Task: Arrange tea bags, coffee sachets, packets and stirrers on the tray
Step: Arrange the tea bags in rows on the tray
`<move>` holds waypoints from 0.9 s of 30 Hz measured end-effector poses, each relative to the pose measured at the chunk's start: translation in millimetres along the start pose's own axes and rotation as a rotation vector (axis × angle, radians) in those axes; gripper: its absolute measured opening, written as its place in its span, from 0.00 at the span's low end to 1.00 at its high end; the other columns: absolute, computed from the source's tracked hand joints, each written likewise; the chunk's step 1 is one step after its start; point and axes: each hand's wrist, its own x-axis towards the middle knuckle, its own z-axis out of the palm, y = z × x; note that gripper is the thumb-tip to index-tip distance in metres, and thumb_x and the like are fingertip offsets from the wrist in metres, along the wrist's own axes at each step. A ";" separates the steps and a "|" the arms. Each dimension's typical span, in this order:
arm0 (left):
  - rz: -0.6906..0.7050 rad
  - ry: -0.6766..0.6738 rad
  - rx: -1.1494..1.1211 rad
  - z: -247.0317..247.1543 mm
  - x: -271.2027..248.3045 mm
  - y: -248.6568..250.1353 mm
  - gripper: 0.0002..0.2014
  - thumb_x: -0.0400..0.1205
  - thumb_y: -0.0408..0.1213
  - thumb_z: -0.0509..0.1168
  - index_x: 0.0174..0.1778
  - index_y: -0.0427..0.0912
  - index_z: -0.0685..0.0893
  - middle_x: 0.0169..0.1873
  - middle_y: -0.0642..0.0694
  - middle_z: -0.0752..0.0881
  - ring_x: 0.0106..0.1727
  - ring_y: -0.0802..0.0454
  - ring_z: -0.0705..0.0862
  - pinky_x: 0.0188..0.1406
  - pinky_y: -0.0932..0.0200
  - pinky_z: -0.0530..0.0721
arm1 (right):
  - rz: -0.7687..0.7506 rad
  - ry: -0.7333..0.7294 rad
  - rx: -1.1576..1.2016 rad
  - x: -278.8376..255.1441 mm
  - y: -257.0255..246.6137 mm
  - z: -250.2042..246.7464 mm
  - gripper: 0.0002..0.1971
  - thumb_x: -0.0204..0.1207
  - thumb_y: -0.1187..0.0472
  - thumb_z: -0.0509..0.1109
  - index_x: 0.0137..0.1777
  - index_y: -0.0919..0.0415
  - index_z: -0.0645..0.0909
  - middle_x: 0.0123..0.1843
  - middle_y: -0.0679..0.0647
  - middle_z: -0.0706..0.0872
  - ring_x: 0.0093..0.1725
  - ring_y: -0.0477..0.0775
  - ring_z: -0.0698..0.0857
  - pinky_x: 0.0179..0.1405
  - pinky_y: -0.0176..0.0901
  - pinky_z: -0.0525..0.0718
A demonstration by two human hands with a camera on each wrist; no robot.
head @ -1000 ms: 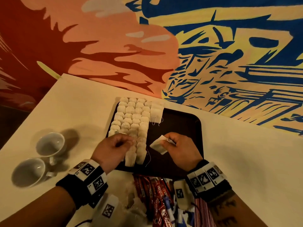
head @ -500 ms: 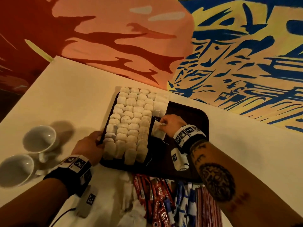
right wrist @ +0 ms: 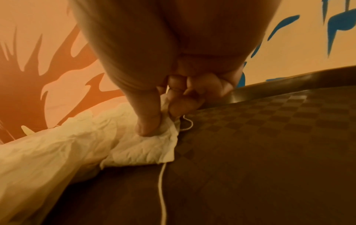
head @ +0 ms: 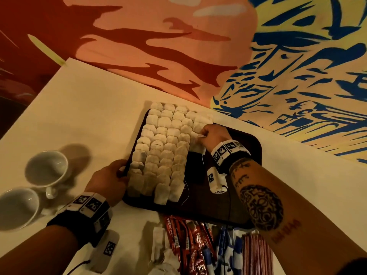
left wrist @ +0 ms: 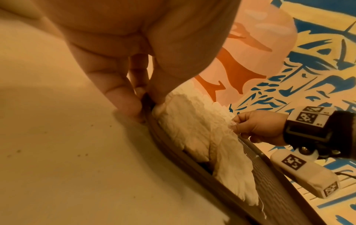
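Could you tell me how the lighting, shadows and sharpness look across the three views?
Head view: dim warm light, the cups cast soft shadows, wide-angle bend at the edges. Left wrist view: orange cast, the left hand close and blurred. Right wrist view: the tray dark, its checker texture soft.

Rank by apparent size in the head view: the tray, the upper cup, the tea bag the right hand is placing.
1. Tray, clearly largest.
2. Upper cup.
3. Tea bag pinched by the right hand, smallest, though partly hidden.

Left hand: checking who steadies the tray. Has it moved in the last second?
Yes. The left hand left the tea bags for the tray's left rim.
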 end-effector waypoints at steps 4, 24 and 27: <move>0.001 0.000 -0.019 -0.2 1.0 -0.5 0.24 0.83 0.40 0.64 0.76 0.60 0.74 0.58 0.46 0.89 0.47 0.50 0.80 0.55 0.54 0.79 | 0.014 -0.009 -0.003 4.1 -2.0 -1.7 0.08 0.76 0.58 0.74 0.54 0.51 0.86 0.61 0.53 0.87 0.60 0.57 0.85 0.61 0.43 0.81; 0.006 -0.008 0.076 -1.6 -15.8 -0.2 0.24 0.84 0.44 0.63 0.78 0.55 0.72 0.65 0.41 0.85 0.65 0.38 0.82 0.63 0.49 0.79 | 0.087 0.145 0.182 -48.7 -0.8 -10.3 0.15 0.73 0.49 0.79 0.52 0.53 0.79 0.51 0.50 0.84 0.51 0.52 0.82 0.48 0.41 0.75; 0.032 0.123 0.008 -4.2 -19.5 -4.0 0.16 0.82 0.42 0.66 0.66 0.46 0.78 0.61 0.40 0.83 0.58 0.39 0.82 0.55 0.52 0.76 | 0.058 0.119 0.197 -81.2 -1.5 -1.1 0.09 0.75 0.50 0.77 0.48 0.51 0.80 0.49 0.48 0.84 0.49 0.51 0.82 0.45 0.42 0.76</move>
